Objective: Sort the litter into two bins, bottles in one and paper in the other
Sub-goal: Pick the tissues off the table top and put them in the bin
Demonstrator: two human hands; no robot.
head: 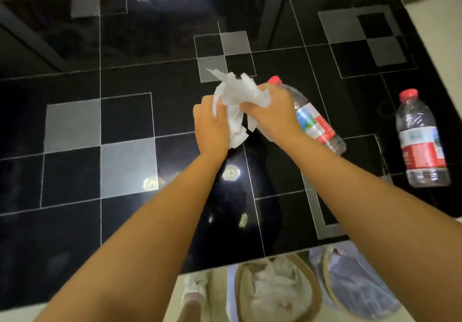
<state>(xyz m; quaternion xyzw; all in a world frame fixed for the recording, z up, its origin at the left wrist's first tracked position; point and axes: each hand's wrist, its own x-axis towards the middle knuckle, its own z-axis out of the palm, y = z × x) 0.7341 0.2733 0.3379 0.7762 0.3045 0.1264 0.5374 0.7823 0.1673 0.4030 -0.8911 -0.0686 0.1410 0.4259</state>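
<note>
Both hands, left hand [211, 126] and right hand [271, 111], clutch crumpled white paper [236, 99].

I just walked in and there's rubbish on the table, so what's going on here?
A person is sorting litter at a black glass table. Both hands, the left hand and the right hand, are gripping a crumpled white paper above the tabletop. Two plastic bottles with red caps lie on the table: one bottle just behind the right hand, another bottle near the right edge. Two bins stand on the floor below the table's near edge; the left bin holds white paper, and the right bin has a bluish liner.
</note>
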